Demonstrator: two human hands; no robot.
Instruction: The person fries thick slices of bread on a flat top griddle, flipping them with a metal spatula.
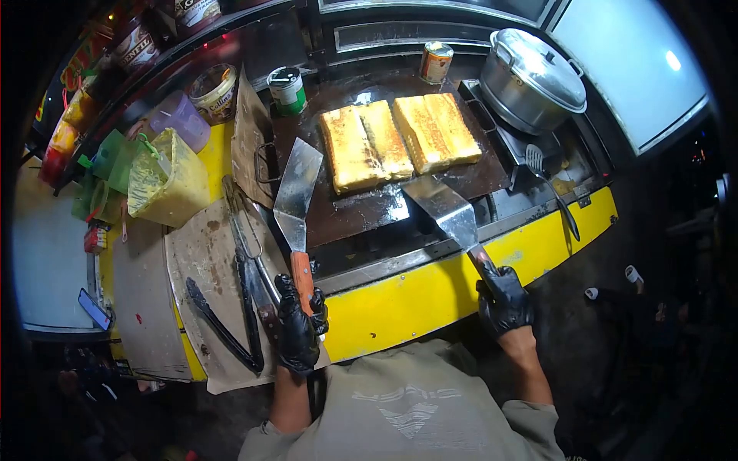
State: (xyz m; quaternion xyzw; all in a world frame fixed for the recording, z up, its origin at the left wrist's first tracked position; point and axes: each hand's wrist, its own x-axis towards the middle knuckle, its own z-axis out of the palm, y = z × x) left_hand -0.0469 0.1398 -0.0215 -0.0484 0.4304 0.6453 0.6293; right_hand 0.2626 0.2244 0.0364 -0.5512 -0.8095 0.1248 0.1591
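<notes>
Toasted bread [365,146], two blocks side by side on dark griddle [346,217]

Far left: phone [95,309]. Then yellow tub [173,188], with purple tub [181,123] behind it. Flat cardboard [204,257] on the counter, black tongs [223,336] lying on it, spread in a V.

Left hand [298,326], black glove, fingers closed around the orange-brown handle of a spatula [297,180]. Blade points away from the person, over the griddle's left side, apart from the bread. Upright cardboard piece [250,134] along the griddle's left edge; green-and-white can [287,92] at the griddle's back left.

Bread sits mid-griddle, tops browned in patches, narrow gap between blocks. Second can [436,63] behind the right block.

Right hand [505,301], black glove, clenched on the handle of a wider spatula [446,206]. Blade angles up and left to the near side of the bread, by the gap; contact with bread: cannot tell.

Right of griddle: lidded metal pot [530,84] at the back, slotted turner [550,178] in front of it, handle reaching over the yellow counter edge [400,311].
</notes>
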